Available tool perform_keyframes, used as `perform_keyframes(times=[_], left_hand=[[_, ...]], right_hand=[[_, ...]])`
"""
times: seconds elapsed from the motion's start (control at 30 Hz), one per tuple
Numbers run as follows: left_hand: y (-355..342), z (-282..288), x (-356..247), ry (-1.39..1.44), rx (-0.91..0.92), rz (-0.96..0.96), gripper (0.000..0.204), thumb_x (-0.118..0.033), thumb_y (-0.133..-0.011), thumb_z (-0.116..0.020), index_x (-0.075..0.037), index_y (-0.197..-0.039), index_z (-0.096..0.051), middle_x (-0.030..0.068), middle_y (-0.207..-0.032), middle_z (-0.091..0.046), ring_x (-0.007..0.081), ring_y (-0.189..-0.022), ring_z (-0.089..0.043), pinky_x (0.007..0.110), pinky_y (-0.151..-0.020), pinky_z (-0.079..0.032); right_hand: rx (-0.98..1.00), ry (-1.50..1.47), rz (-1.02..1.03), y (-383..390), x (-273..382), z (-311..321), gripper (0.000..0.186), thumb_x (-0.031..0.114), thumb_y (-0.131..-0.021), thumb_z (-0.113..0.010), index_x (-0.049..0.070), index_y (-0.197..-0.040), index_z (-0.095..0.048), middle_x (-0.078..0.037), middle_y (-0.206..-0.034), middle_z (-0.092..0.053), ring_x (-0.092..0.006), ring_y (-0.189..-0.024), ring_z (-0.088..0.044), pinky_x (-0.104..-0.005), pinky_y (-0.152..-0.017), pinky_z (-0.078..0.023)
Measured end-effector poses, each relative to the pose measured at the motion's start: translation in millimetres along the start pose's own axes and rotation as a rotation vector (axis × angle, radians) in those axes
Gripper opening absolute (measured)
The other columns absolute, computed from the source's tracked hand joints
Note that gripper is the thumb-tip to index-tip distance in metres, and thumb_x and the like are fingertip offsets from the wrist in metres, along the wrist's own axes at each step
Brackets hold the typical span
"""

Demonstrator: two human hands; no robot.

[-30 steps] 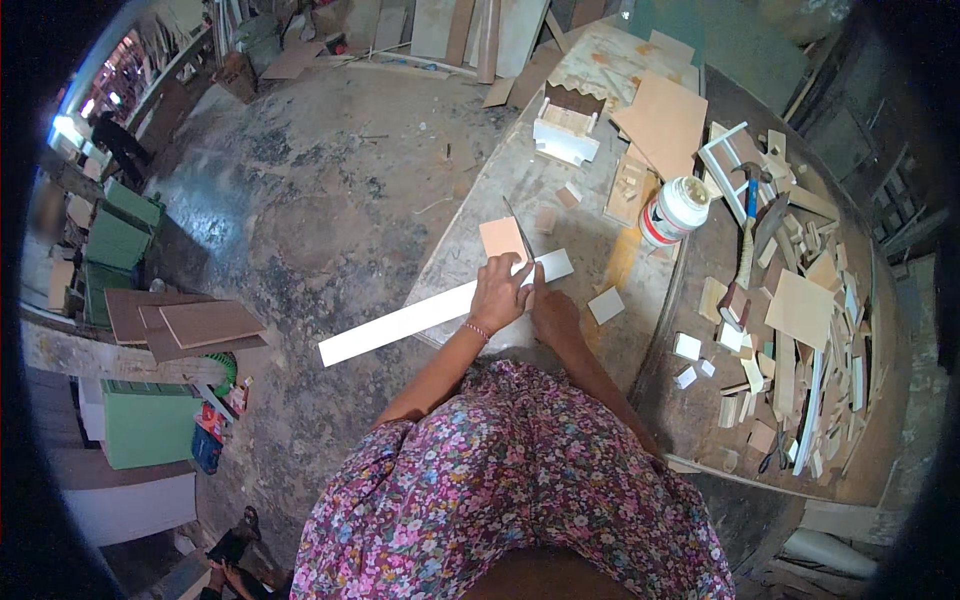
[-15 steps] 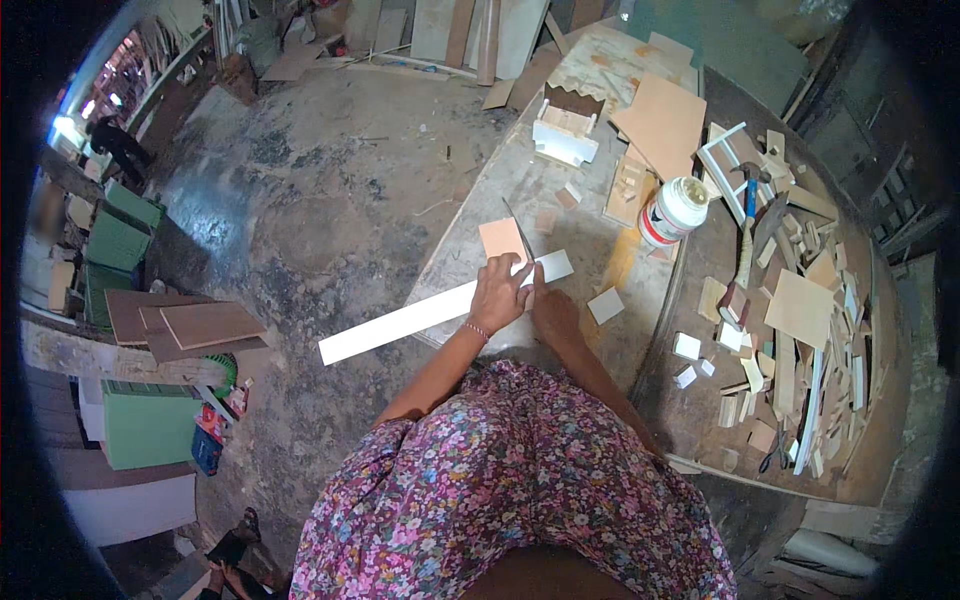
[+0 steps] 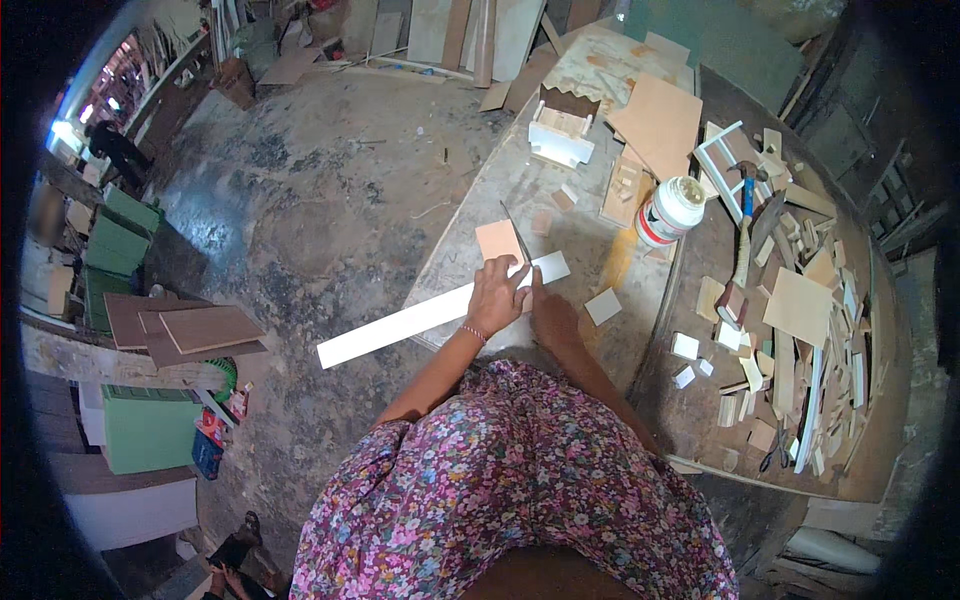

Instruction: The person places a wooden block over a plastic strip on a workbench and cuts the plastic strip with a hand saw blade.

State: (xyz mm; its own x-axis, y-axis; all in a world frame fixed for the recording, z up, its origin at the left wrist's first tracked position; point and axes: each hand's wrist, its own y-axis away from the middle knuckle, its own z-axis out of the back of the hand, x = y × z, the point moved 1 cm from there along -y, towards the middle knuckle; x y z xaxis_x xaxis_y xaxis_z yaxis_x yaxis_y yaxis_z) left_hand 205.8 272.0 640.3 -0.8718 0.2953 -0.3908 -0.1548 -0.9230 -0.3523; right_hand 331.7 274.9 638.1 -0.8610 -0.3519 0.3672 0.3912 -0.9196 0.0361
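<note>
A long white strip (image 3: 395, 327) lies slantwise over the worktable's near edge, its left end jutting out past the table. My left hand (image 3: 492, 298) is closed on it, fingers bent and pressing down near its right part. Against the far side of the strip, by my left fingertips, lies a small tan square piece (image 3: 497, 239). My right hand (image 3: 556, 317) grips a tool with a thin, dark, pointed blade (image 3: 512, 226), which crosses the strip and points away from me. Its handle is hidden in my fist. Beside my right hand rests a small white rectangle (image 3: 602, 307).
An open white glue tub (image 3: 671, 212) stands right of my hands. Farther back sit a small white wooden box (image 3: 561, 133) and a tan board (image 3: 655, 120). To the right lie a hammer (image 3: 744, 230) and many wood offcuts (image 3: 800, 310). Green cabinets (image 3: 150, 428) stand at left.
The view has shifted very slightly. Both hands stay at the strip, and the blade has moved only a little along its own line, if at all.
</note>
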Motion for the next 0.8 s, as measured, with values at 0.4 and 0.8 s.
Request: perform_keyframes(times=[0.4, 0.8], left_hand=[[0, 1, -2, 0.009, 0.018, 0.020, 0.034, -0.021, -0.072, -0.057, -0.009, -0.104, -0.057, 0.0107, -0.104, -0.045, 0.0250, -0.097, -0.041, 0.037, -0.076, -0.034], [-1, -2, 2, 0.021, -0.002, 0.012, 0.034, -0.021, -0.071, -0.058, -0.009, -0.103, -0.057, 0.0095, -0.102, -0.045, 0.0247, -0.095, -0.041, 0.036, -0.075, -0.034]], right_hand=[[0.038, 0.002, -0.040, -2, 3, 2, 0.057, 0.013, -0.079, -0.042, 0.001, -0.130, -0.018, -0.017, -0.064, -0.056, -0.0312, -0.055, -0.057, -0.0431, -0.047, -0.044], [0.127, 0.004, -0.067, 3, 0, 8, 0.058, 0.012, -0.079, -0.042, 0.005, -0.131, -0.016, -0.020, -0.068, -0.057, -0.0337, -0.060, -0.058, -0.0445, -0.053, -0.046]])
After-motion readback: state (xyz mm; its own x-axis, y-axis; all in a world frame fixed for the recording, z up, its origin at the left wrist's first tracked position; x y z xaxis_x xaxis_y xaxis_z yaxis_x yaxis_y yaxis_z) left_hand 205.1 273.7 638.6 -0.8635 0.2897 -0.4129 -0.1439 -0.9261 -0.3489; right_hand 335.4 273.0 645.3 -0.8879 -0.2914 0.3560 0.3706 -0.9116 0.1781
